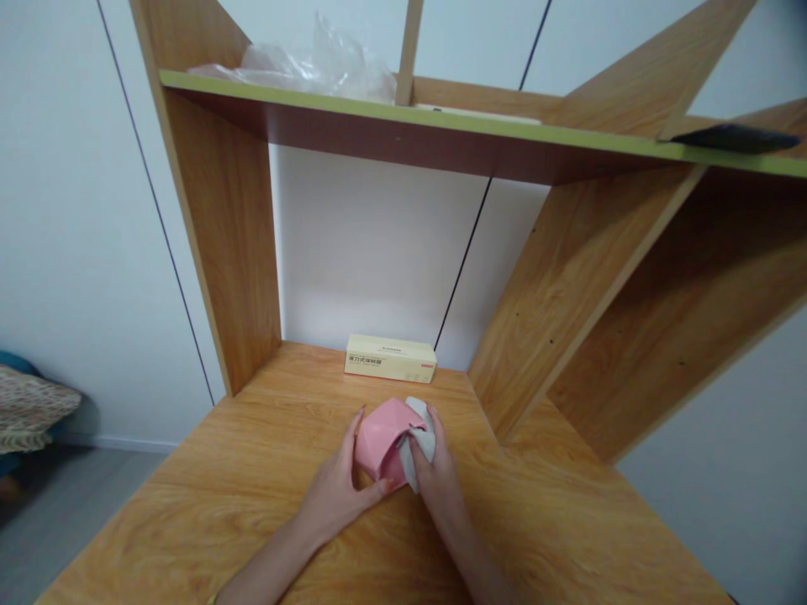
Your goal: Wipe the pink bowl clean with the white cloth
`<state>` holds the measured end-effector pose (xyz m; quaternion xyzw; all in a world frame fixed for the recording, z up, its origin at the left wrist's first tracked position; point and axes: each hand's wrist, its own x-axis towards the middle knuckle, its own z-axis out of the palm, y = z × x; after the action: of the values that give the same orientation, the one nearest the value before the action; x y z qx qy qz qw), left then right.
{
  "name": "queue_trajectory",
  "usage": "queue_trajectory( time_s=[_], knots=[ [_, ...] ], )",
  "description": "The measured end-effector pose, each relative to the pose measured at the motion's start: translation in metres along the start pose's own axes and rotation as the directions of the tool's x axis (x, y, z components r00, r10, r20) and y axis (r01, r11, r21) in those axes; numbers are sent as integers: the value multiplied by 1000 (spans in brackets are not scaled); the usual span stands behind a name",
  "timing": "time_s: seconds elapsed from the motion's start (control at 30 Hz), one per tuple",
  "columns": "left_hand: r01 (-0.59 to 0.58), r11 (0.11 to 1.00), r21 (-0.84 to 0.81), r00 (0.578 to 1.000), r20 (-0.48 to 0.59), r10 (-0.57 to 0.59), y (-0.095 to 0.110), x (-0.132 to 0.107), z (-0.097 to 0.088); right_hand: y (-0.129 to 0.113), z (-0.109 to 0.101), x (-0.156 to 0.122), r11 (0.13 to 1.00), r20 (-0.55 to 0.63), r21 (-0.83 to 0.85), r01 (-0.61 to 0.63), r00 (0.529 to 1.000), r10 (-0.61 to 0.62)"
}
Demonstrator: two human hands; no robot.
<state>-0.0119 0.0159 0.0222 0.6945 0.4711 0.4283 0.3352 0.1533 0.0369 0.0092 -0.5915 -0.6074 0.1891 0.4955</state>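
A pink faceted bowl (386, 427) is tipped on its side over the wooden desk, its hollow facing right and toward me. My left hand (345, 477) grips it from the left, thumb at the near rim and fingers round the outer wall. In my right hand (436, 464) is a light grey cloth (410, 469), bunched and pressed against the bowl's rim on the right. Part of the cloth reaches into the opening. The fingertips of my right hand are partly hidden by cloth and bowl.
A cream-coloured long box (390, 359) with printed lettering stands at the back of the desk (271, 454). Above runs a shelf (353, 107) with a clear plastic bag (315, 65) and a dark flat object (736, 137). Slanted wooden panels (567, 286) rise on the right.
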Motion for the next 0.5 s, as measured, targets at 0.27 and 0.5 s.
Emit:
queue_trajectory(
  time_s=[0.27, 0.5],
  knots=[
    [30, 997, 66, 998, -52, -26, 2, -1, -2, -5, -4, 0, 969, 29, -245, 31, 999, -24],
    [21, 976, 218, 1000, -22, -16, 2, -2, -1, -7, -14, 1, 945, 40, -289, 152, 988, -147]
  ],
)
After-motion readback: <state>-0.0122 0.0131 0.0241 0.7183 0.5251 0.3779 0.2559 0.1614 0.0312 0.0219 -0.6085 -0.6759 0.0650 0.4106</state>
